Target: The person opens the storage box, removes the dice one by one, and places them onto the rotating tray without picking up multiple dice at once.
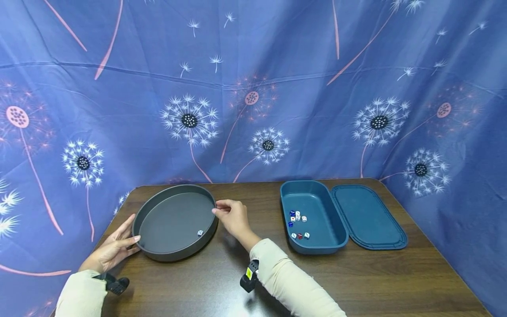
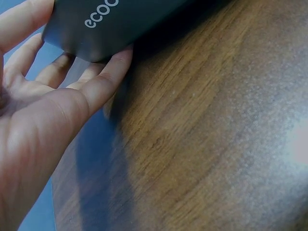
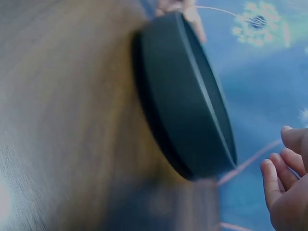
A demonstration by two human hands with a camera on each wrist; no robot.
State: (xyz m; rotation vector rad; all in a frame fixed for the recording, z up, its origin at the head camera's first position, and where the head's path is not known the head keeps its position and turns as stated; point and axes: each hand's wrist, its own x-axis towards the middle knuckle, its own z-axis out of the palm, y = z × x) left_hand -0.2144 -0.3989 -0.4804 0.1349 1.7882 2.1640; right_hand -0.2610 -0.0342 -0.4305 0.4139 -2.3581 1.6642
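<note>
A round dark-grey tray (image 1: 174, 253) stands at the left of the table, with one white die (image 1: 200, 233) inside near its right wall. At its left side my left hand (image 1: 112, 248) holds it, thumb near the rim and fingers spread round the wall. The left wrist view shows those fingers at the lower edge of the tray wall (image 2: 82, 38), beside pale lettering. My right hand (image 1: 233, 218) is by the tray's right rim with thumb and forefinger near each other. In the right wrist view this hand (image 3: 288, 187) is apart from the tray, its fingers loosely bent around nothing.
To the right stands a deep teal box (image 1: 336, 220) with several white, blue and red dice (image 1: 298, 215) toward its left side. Its matching flat lid (image 1: 368, 215) lies beside it. A blue dandelion-print cloth (image 1: 317, 132) hangs behind the wooden table (image 1: 245, 193).
</note>
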